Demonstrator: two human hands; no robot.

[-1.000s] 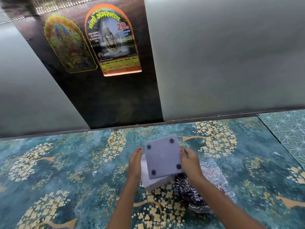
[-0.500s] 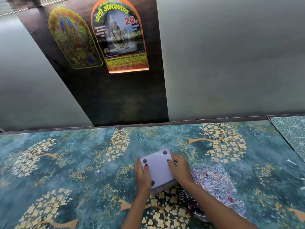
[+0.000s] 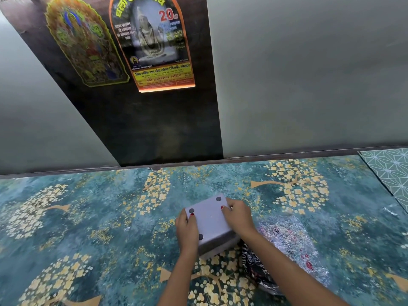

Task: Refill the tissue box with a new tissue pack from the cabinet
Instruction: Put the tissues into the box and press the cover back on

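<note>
Head view: the box (image 3: 209, 224) now lies bottom-up on the patterned surface (image 3: 88, 217), its grey base with dark round feet facing the camera. The left hand (image 3: 187, 228) presses its left edge and the right hand (image 3: 238, 217) its right edge, both grasping the box. A second ago the base panel was lifted and tilted above the white body; half a second ago it was coming down; now it looks seated, so I judge the refill closed and the box ready to turn upright. The crumpled wrapper (image 3: 287, 246) lies just right, near the right forearm.
</note>
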